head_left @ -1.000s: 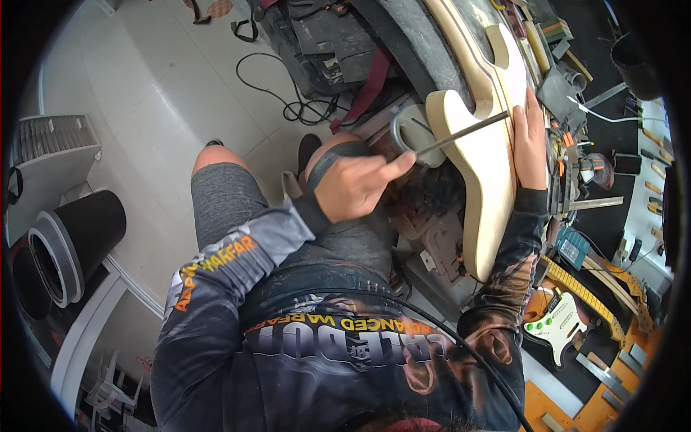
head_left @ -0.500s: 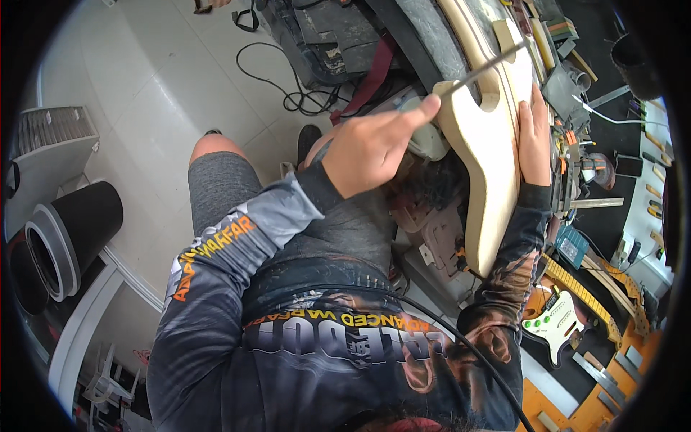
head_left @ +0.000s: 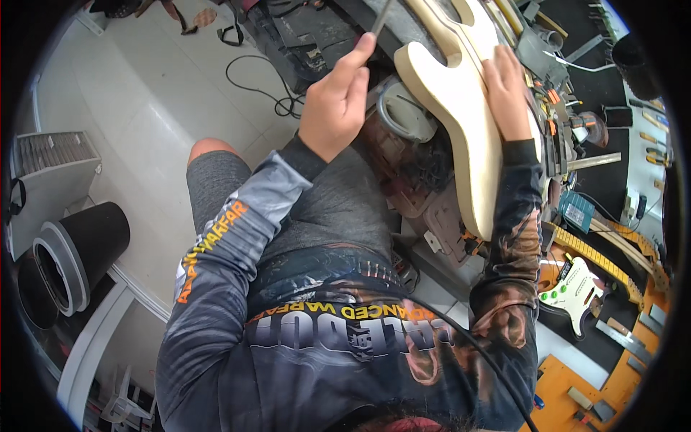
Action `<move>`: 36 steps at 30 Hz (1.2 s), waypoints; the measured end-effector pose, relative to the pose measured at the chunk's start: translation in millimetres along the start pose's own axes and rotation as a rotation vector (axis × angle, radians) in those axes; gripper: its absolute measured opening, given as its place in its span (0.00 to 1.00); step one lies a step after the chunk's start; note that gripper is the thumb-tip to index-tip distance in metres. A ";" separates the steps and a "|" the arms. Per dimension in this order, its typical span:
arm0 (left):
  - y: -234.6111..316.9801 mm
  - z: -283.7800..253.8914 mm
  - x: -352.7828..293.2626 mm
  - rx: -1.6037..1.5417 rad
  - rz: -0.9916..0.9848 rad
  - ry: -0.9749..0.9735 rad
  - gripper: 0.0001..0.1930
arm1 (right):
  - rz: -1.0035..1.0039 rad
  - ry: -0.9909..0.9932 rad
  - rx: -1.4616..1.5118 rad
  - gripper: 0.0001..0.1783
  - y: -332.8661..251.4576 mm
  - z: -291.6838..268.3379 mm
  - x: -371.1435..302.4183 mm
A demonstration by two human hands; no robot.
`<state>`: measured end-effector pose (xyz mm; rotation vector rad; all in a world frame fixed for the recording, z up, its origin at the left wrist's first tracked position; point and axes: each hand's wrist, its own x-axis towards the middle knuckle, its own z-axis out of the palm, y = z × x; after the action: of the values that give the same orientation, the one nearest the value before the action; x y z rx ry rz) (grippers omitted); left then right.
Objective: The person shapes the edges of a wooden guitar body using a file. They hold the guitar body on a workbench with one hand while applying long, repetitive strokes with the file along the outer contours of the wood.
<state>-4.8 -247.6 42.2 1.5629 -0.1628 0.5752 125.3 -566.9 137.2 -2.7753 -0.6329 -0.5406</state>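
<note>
An unfinished pale wooden electric guitar body [head_left: 468, 137] lies at the upper right, with its horns and neck area toward the top. My left hand [head_left: 335, 108] is closed around one end of a thin grey file [head_left: 386, 18], which points up past the picture's top edge. That hand stands just left of the nearer horn, apart from the wood. My right hand [head_left: 509, 93] lies on the body's right side, fingers stretched out and resting on the wood. The file's far end is out of view.
Beneath the body sit a round pale container [head_left: 407, 108] and a dusty plastic case [head_left: 443, 223]. A guitar with a white pickguard [head_left: 572, 295] lies at the right, among tools and wood strips. A black cable [head_left: 252, 61] curls on the floor; a black bin [head_left: 93, 245] stands left.
My left hand has moved left, off the guitar body, and the file now points more steeply upward. The whole view has shifted somewhat. My right hand stays on the wood.
</note>
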 end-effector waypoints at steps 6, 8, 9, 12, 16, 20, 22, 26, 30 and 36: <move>-6.9 -14.9 -45.2 0.062 -0.170 -0.044 0.26 | -0.342 -0.104 0.022 0.35 -142.2 8.8 -20.9; -3.2 -21.3 -52.8 0.044 -0.227 -0.057 0.26 | -0.353 -0.130 -0.031 0.35 -143.3 -2.5 -34.5; -1.3 -23.8 -55.3 0.029 -0.250 -0.064 0.27 | -0.331 -0.182 -0.040 0.34 -141.3 -13.7 -46.5; 5.0 -20.3 -55.8 -0.014 -0.176 -0.100 0.27 | -0.230 -0.267 -0.054 0.35 -135.0 -49.5 -95.5; 13.8 -10.4 -60.0 -0.031 -0.182 -0.172 0.28 | -0.109 -0.374 -0.080 0.39 -146.1 -84.5 -160.1; 16.8 1.9 -72.5 -0.063 -0.117 -0.297 0.29 | -0.083 -0.462 -0.107 0.41 -147.1 -103.3 -207.9; 20.3 7.1 -77.2 -0.041 -0.073 -0.364 0.29 | -0.079 -0.415 -0.076 0.40 -136.7 -110.2 -229.2; 25.8 14.0 -82.8 -0.038 -0.062 -0.418 0.29 | -0.110 -0.216 -0.074 0.43 -105.4 -113.3 -260.6; 28.4 14.7 -88.4 -0.049 -0.073 -0.407 0.29 | -0.005 -0.152 -0.147 0.47 -76.3 -111.1 -264.0; 30.9 15.0 -98.8 -0.021 -0.114 -0.469 0.29 | 0.055 0.173 -0.116 0.47 -61.5 -80.4 -265.5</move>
<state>-99.6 -288.8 25.7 1.6539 -0.4293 0.1095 -149.2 -635.6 111.5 -2.8015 -0.5009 -0.8195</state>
